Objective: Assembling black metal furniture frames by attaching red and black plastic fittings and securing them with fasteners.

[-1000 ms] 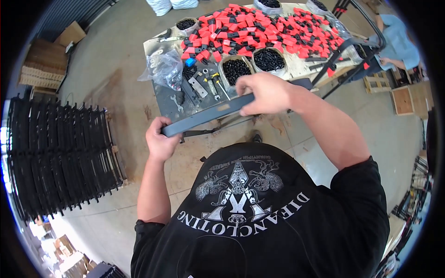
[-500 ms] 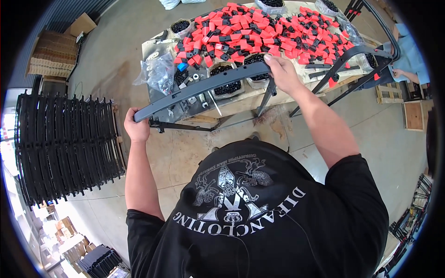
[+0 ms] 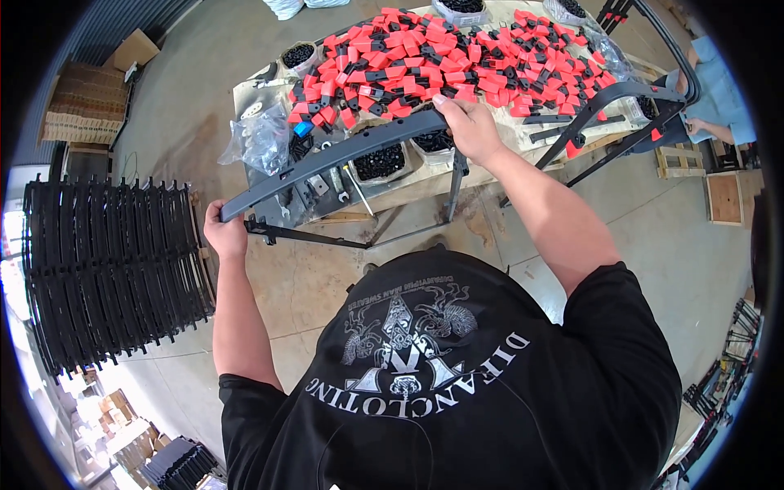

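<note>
Left hand [image 3: 225,233] is gripping one end of a dark frame's [image 3: 327,155] upper bar, right hand [image 3: 472,135] the other, holding it above the table's [image 3: 510,131] near edge. No red-and-black pieces [image 3: 425,61] are showing on that bar; they are lying heaped across the table. What is remaining cannot be told. Both hands are gripping wider apart than a second ago.

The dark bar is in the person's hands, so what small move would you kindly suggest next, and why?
Perhaps ease the dark bar slightly back, away from the tub of black parts: left hand and right hand hold its visible ends, and in this view it overlaps that tub, so clearance is hard to judge.
</note>
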Available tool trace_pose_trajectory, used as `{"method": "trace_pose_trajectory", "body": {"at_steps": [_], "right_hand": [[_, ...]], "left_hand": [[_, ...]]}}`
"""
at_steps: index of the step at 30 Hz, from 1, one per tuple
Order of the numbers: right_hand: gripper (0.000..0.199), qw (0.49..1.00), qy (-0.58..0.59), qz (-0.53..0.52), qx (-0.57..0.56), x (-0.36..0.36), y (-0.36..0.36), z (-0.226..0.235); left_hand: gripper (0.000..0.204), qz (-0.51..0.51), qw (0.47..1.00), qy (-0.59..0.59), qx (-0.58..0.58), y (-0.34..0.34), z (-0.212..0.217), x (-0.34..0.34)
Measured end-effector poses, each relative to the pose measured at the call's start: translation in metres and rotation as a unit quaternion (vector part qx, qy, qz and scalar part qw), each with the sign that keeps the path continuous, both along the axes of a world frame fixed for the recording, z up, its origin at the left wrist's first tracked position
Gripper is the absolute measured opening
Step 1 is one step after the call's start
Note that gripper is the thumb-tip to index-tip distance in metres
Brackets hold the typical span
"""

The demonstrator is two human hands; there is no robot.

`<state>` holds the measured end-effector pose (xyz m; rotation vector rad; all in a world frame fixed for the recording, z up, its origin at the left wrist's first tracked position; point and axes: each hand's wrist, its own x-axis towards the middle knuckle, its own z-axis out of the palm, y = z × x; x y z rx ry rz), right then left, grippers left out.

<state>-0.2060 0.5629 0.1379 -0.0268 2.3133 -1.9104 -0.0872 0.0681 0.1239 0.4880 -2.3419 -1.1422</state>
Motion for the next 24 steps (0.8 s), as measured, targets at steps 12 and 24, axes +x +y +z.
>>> {"method": "trace_pose_trajectory", "body": {"at_steps": [12,24], "right_hand": [[0.032,0.996,0.012,0.004,-0.089,0.009,0.012,0.000],[0.035,0.998,-0.040,0.037,-0.028,-0.072,0.063,-0.028]], "left_hand": [[0.017,-0.041,0.990,0.042,-0.129,0.018,0.013,0.005],[0.047,-0.281,0.921,0.015,-0.268,0.133,0.120,-0.028]]}}
